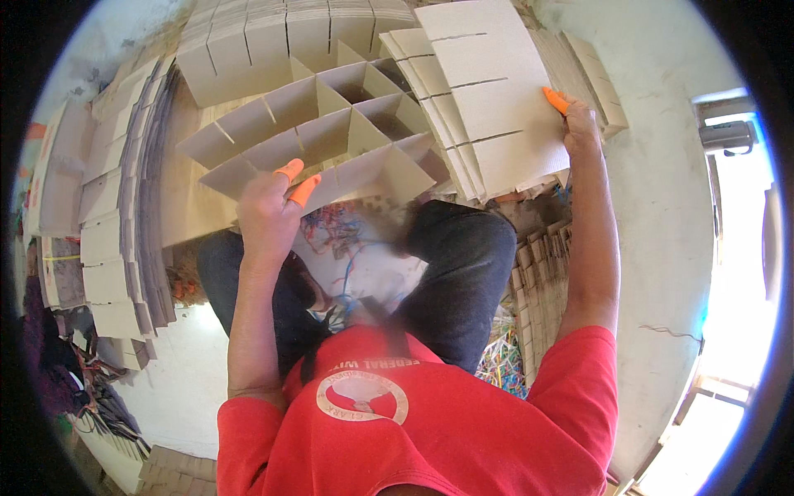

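My right hand [581, 124] pinches the right edge of a pale slotted cardboard sheet [484, 83], with an orange finger cover showing on one digit. The sheet lies tilted over several similar slotted strips [442, 116]. Left of it stands a partly assembled cardboard divider grid [331, 124], its crossing strips making open cells. My left hand [269, 211] is at the grid's near side, in front of the nearest strip. Its two orange-covered digits are apart, and nothing shows between them; the other fingers look curled. Whether this hand touches the strip is unclear.
Slotted cardboard stands in a row [273, 37] behind the grid. More cardboard stacks [116, 207] line the left side. The grid rests on a wooden board [194, 198] before my knees. Colourful scraps [503, 360] lie on the floor; a pale wall [662, 207] rises at right.
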A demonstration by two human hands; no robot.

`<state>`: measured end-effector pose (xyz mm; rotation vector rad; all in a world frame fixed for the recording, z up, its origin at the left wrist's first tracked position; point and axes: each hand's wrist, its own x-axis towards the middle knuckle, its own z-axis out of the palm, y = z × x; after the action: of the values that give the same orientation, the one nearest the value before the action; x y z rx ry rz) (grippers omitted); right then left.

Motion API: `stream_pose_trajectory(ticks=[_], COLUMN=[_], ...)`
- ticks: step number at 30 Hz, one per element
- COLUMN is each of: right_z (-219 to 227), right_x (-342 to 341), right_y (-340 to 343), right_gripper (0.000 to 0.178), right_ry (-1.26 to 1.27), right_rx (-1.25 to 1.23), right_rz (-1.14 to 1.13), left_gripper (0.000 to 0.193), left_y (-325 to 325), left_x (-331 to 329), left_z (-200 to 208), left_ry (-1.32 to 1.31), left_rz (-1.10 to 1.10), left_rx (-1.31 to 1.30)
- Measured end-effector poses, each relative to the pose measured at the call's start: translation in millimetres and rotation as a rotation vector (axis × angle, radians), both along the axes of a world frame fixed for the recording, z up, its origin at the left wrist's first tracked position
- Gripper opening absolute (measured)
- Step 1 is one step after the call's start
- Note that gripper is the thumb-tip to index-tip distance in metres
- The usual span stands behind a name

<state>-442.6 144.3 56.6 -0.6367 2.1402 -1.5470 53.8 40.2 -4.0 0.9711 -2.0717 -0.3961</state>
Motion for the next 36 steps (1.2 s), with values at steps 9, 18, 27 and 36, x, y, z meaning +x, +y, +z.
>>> stream_pose_trajectory(ticks=[9,18,27,36], right_z=[106.0,89.4,84.8,76.5], right_x=[173.1,266.8,278.0,274.7], right_y=[-34.0,-81.8,-108.5,-113.1], right_gripper=[0.046,0.042,0.039,0.034], right_ry=[0.445,0.694,0.926,0.867], right_rx=[-0.184,-0.077,-0.044,-0.064], right_rz=[0.483,0.830,0.905,0.968], left_gripper=[0.025,0.015,0.014,0.013], left_y=[-1.1,-8.5,-9.3,-12.8], left_x=[20.9,16.3,11.7,9.9], left_z=[-2.2,-15.0,-7.6,-6.3], left_ry=[-0.068,-0.060,-0.089,-0.103], left_rz=[-0.041,-0.109,-0.096,-0.118], left_rx=[-0.003,0.006,0.008,0.043])
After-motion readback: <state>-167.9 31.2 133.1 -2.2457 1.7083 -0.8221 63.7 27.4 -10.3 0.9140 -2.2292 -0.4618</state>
